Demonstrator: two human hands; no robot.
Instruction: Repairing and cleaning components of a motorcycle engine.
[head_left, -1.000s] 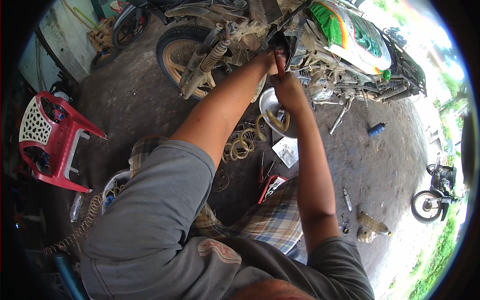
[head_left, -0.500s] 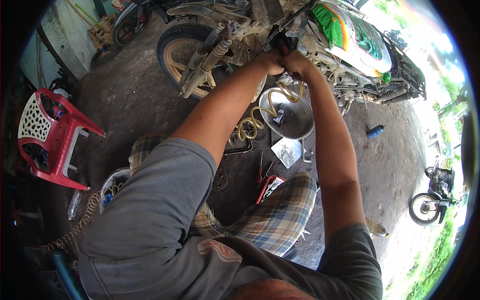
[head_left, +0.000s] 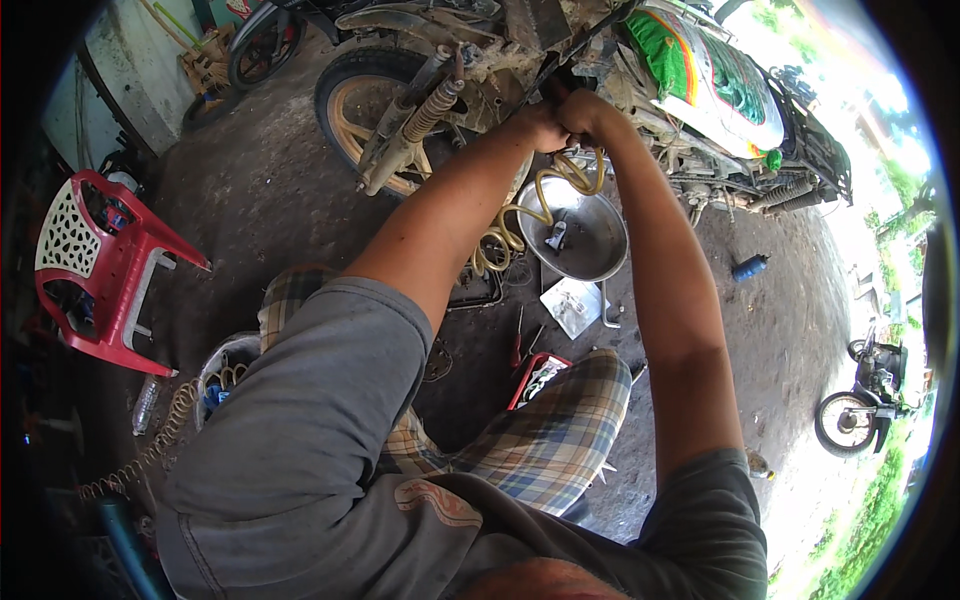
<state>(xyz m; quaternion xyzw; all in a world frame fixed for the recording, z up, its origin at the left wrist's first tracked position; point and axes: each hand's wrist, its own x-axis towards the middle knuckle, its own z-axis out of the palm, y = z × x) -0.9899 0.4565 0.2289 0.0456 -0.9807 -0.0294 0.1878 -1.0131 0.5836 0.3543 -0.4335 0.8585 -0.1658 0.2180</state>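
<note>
Both arms stretch forward to a muddy, partly stripped motorcycle point(head_left: 490, 75). My left hand point(head_left: 541, 128) is closed, and my right hand point(head_left: 590, 113) is closed right beside it, the two touching. They grip a dark tool point(head_left: 563, 88) pointed into the motorcycle's frame; most of it is hidden by fingers and shadow. A coiled yellow air hose point(head_left: 545, 195) hangs from just below my hands. Under it, a round metal basin point(head_left: 600, 262) holds a small silvery part point(head_left: 556, 236). Left of my hands are a coil-spring shock absorber point(head_left: 432, 110) and a wheel with a tan rim point(head_left: 345, 115).
A red plastic chair point(head_left: 130, 280) stands at left, near a bucket point(head_left: 232, 350) and another coiled hose point(head_left: 180, 405). Close to my knees lie a red tray point(head_left: 540, 380), a screwdriver point(head_left: 518, 340) and a clear packet point(head_left: 573, 305). A blue bottle point(head_left: 749, 267) lies at right, with another motorcycle point(head_left: 862, 400) beyond.
My right hand has shifted slightly up and left, its forearm swinging a little outward. The coiled hose has moved up a little under my hands. The left arm has barely moved.
</note>
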